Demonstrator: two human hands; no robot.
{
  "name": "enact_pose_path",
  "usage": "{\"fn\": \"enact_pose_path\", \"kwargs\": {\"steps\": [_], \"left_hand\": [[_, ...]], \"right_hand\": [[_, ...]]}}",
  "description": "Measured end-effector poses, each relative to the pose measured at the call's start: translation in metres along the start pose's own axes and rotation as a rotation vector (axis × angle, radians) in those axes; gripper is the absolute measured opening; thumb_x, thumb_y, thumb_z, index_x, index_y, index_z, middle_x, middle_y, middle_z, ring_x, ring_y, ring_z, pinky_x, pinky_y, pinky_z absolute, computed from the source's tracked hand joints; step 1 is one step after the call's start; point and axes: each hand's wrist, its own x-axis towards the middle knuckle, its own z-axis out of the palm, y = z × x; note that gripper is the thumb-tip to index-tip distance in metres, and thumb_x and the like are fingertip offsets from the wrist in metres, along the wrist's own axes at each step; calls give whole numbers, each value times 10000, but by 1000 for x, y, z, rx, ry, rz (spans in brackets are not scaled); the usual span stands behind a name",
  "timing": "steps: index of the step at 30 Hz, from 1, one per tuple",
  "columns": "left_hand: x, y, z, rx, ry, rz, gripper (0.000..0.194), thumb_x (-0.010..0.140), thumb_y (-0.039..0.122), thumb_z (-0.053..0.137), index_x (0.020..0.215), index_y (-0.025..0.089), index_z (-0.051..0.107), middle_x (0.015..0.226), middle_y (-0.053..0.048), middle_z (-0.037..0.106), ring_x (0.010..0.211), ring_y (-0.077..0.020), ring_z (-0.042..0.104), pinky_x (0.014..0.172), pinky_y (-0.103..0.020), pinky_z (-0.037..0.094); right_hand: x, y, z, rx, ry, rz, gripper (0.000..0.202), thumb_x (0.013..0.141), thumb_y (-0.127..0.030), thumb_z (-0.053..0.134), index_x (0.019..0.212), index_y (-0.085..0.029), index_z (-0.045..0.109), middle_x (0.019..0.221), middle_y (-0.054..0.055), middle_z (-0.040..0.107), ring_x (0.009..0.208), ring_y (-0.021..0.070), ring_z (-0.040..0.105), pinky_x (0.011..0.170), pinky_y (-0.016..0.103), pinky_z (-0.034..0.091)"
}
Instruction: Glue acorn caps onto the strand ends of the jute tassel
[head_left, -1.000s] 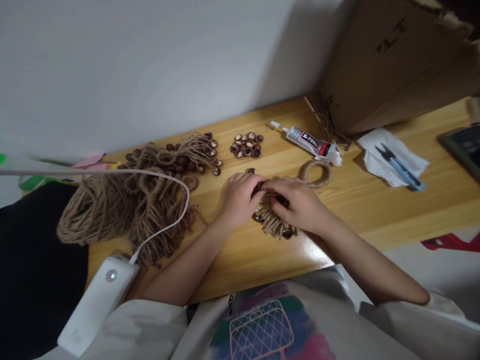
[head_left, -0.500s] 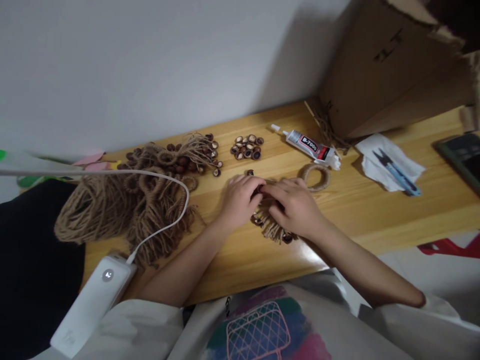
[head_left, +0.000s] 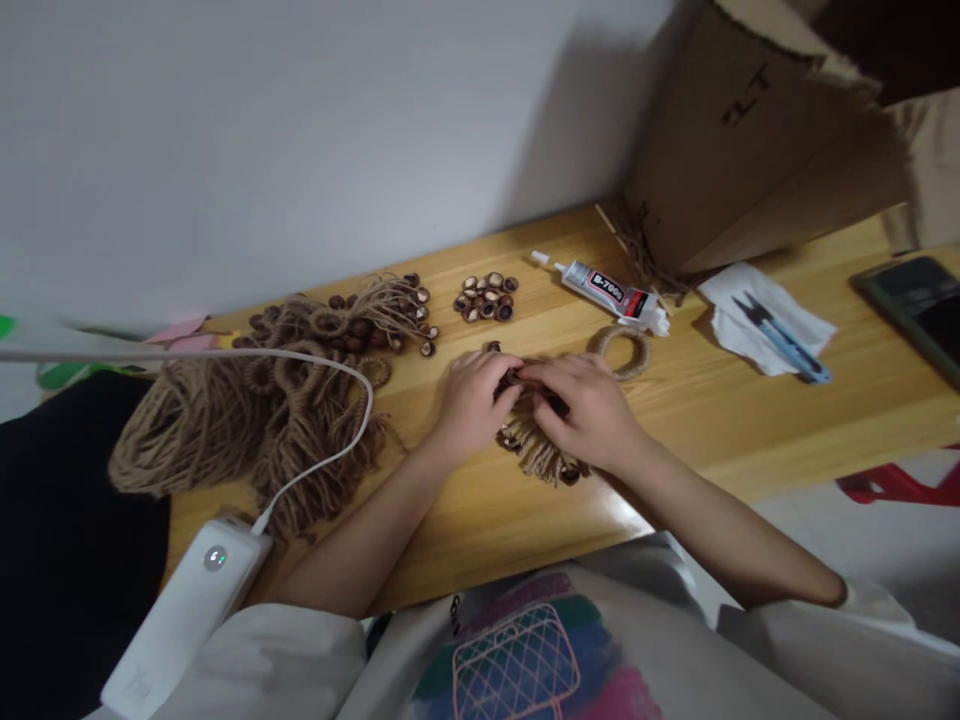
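My left hand [head_left: 478,402] and my right hand [head_left: 589,408] meet over the table, fingers bent inward. Between their fingertips is a small dark brown nut shell [head_left: 511,379], mostly covered by the fingers. Under my right hand lies a jute twine fringe [head_left: 544,455] with brown shell pieces at its edge; its upper part is hidden. A single shell [head_left: 493,346] sits just beyond my left fingers. A twine-wrapped ring [head_left: 628,353] lies beside my right hand.
Cut nut shells [head_left: 486,298] are grouped behind my hands. A glue tube [head_left: 604,289] lies at the back. Left are a twine bundle [head_left: 191,428], fringed pieces [head_left: 307,460] and a cabled power bank [head_left: 187,615]. Right are a cardboard box [head_left: 750,150], blue snips [head_left: 784,338] on tissue [head_left: 724,315] and a phone [head_left: 915,300].
The view has shifted slightly, so things at the back and right appear a little further left. Both hands keep nearly the same hold.
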Motion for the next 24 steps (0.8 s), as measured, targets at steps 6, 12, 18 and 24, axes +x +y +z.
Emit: {"fn": "enact_pose_path", "kwargs": {"steps": [6, 12, 18, 24], "left_hand": [[0, 1, -1, 1, -2, -3, 175, 791, 128, 585, 951, 190, 614, 903, -37, 677, 862, -207, 580, 780, -351, 437], [-1, 1, -1, 8, -1, 0, 169, 790, 126, 582, 946, 183, 618, 899, -39, 676, 868, -209, 578, 783, -349, 431], [-1, 2, -2, 21, -21, -15, 172, 799, 145, 577, 962, 182, 616, 915, -41, 670, 893, -215, 570, 803, -351, 424], [-3, 2, -2, 35, -35, -23, 190, 800, 137, 565, 977, 189, 611, 905, -40, 661, 896, -218, 565, 804, -353, 418]], "right_hand": [[0, 0, 1, -2, -40, 5, 262, 825, -239, 454, 1001, -159, 631, 914, 62, 686, 830, 229, 589, 731, 351, 325], [0, 2, 1, 7, -66, 6, 254, 821, -232, 460, 998, -160, 627, 897, 65, 673, 825, 224, 575, 728, 345, 315], [1, 2, 2, -3, -81, -6, 251, 801, -192, 473, 997, -146, 623, 914, 71, 671, 830, 225, 573, 730, 341, 318], [3, -1, -2, -87, -114, -43, 268, 809, -175, 449, 1009, -141, 624, 947, 90, 669, 847, 237, 568, 736, 349, 322]]}}
